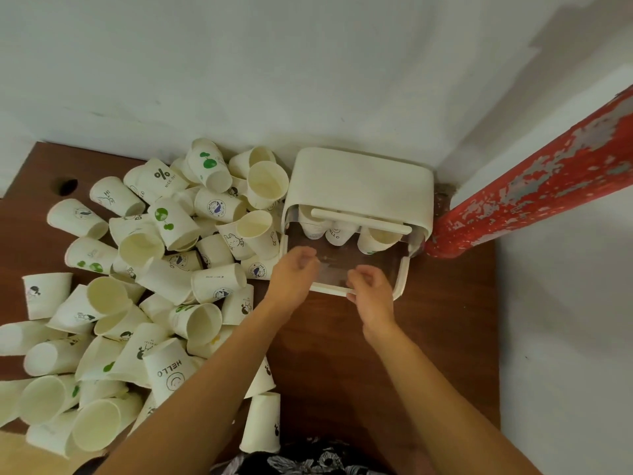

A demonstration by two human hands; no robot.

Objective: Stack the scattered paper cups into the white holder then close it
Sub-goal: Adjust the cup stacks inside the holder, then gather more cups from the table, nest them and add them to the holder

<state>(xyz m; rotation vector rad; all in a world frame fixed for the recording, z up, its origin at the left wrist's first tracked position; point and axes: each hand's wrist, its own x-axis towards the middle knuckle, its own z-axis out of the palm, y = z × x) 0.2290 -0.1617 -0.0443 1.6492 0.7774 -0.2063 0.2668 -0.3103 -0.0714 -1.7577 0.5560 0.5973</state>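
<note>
The white holder (pixel 359 180) stands against the wall at the table's back right. Its clear lid (pixel 342 265) with a white rim is swung down toward me. Inside, cups (pixel 376 240) stand behind a white bar. My left hand (pixel 296 272) curls over the lid's front left corner. My right hand (pixel 371 294) grips the lid's white front rim, thumb at the edge. Scattered paper cups (pixel 164 269), white with small prints, lie piled across the left half of the table.
The brown wooden table (pixel 342 354) shows bare wood in front of the holder. A peeling red pipe (pixel 531 186) slants down just right of the holder. A round hole (pixel 66 186) sits at the table's far left. One cup (pixel 262 423) stands upside down near the front edge.
</note>
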